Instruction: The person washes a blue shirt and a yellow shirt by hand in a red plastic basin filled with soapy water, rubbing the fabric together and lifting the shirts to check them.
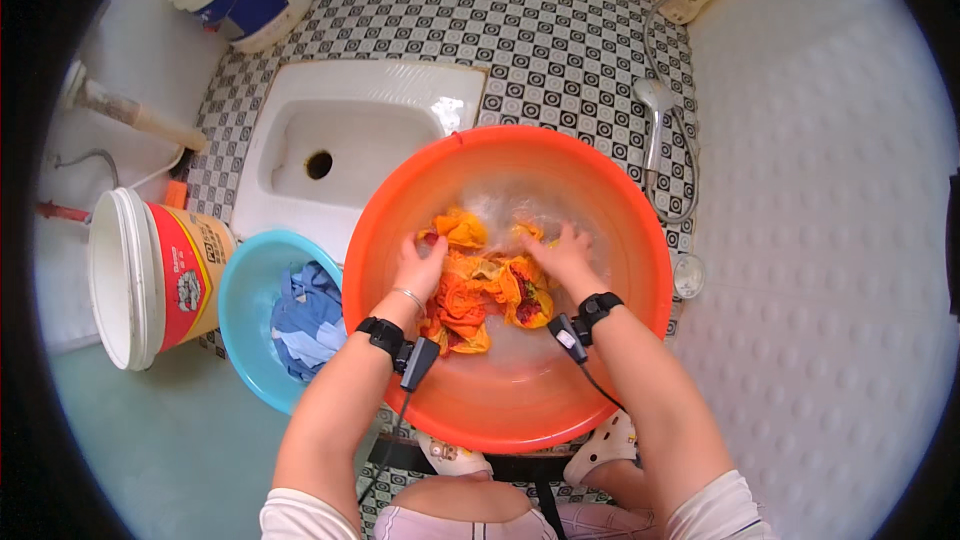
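A large orange basin [640,210] holds water and a wet yellow-orange garment [462,300] with dark red patterned patches, bunched up in the middle. My left hand [420,268] is at the garment's left side, its thumb and fingers apart and touching the cloth's edge. At the right side my right hand [566,258] has its fingers spread at the water, the thumb next to a yellow fold. Neither hand is closed around the cloth. The parts of the garment under the water are partly blurred.
A light blue basin [245,325] with blue clothes [308,315] stands at the left, beside a tipped bucket [185,275]. Behind lies a white squat toilet [290,90]. Another bucket [260,0] is at the far left. A shower head [655,105] and hose lie right, near the wall.
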`<action>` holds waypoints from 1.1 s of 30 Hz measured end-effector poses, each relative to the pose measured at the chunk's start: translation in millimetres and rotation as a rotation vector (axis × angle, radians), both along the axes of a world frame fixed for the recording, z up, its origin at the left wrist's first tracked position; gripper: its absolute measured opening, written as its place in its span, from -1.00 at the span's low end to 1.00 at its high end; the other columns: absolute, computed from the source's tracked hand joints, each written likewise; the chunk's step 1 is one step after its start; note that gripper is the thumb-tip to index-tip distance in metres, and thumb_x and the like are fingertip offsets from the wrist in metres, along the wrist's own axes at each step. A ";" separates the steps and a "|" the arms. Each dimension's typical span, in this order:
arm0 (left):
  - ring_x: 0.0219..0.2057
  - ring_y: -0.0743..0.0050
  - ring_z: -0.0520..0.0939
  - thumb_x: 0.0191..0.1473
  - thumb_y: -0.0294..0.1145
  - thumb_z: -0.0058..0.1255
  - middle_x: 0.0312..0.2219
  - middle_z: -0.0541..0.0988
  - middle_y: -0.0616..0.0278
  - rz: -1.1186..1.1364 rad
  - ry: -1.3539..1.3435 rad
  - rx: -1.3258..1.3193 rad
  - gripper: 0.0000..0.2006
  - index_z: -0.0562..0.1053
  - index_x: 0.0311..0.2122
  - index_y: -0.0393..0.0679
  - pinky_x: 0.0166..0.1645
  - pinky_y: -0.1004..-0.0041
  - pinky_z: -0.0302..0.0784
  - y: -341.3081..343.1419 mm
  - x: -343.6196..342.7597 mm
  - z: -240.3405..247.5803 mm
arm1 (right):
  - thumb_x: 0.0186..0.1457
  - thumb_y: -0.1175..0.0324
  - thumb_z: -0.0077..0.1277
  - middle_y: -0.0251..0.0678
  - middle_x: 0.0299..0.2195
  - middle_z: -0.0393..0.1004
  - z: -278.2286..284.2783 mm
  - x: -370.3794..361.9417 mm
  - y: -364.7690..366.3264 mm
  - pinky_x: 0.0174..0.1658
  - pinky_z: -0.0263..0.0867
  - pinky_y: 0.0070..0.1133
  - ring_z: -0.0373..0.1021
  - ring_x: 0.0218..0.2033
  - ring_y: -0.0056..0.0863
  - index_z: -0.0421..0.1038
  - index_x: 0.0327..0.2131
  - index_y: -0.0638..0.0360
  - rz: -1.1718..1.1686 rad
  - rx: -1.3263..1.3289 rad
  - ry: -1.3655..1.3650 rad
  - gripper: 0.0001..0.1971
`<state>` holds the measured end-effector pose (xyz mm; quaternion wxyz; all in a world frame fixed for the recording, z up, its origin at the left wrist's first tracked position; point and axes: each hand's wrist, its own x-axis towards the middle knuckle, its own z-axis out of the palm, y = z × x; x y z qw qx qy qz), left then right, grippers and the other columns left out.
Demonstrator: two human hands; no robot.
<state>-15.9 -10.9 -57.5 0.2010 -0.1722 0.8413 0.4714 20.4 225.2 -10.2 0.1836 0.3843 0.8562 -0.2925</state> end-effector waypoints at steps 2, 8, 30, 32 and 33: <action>0.16 0.21 0.29 0.11 0.10 -0.08 0.13 0.30 -0.01 -0.168 -0.129 0.004 -0.27 0.11 0.23 -0.22 0.19 0.32 0.20 6.0 1.5 10.4 | -0.17 -0.06 0.19 0.10 0.14 0.09 -29.0 15.8 -22.4 0.17 0.07 -0.26 0.03 0.17 0.09 0.19 0.10 0.20 0.081 0.039 0.127 -0.19; 0.17 0.22 0.27 0.18 0.21 -0.31 0.16 0.28 0.14 -0.169 -0.461 0.486 -0.34 0.15 0.23 -0.04 0.20 0.28 0.21 21.5 23.2 20.1 | -0.15 0.31 0.12 0.09 -0.22 0.35 -30.4 34.7 -52.6 -0.09 0.30 -0.28 0.32 -0.15 0.07 0.39 -0.18 0.19 0.412 -0.264 0.550 -0.62; 0.14 -0.25 0.23 0.01 -0.09 0.06 0.18 0.11 -0.14 -0.705 0.037 -0.561 -0.27 0.03 0.27 0.24 0.14 0.00 0.23 21.3 35.3 77.5 | 0.00 0.20 -0.03 -0.04 0.24 0.00 -10.7 85.8 27.0 0.08 0.17 -0.16 0.08 0.17 0.06 0.15 0.17 -0.02 0.367 0.127 0.332 -0.40; 0.18 -0.32 0.13 0.00 -0.03 0.04 0.22 0.01 -0.14 -0.835 -0.008 -0.656 -0.25 0.00 0.28 0.26 0.17 -0.04 0.16 27.0 51.3 81.9 | 0.01 0.17 -0.04 -0.04 0.25 -0.04 -11.0 93.9 -2.8 0.09 0.14 -0.09 0.06 0.18 0.05 0.16 0.17 -0.01 0.500 0.150 0.244 -0.40; 0.22 -0.39 0.04 -0.01 0.04 0.02 0.26 -0.09 -0.14 -0.968 -0.049 -0.744 -0.22 -0.04 0.30 0.28 0.20 -0.09 0.09 25.5 59.1 82.8 | 0.02 0.14 -0.05 -0.05 0.26 -0.07 -7.0 99.8 -16.5 0.10 0.10 -0.02 0.04 0.19 0.05 0.17 0.18 -0.01 0.632 0.180 0.157 -0.40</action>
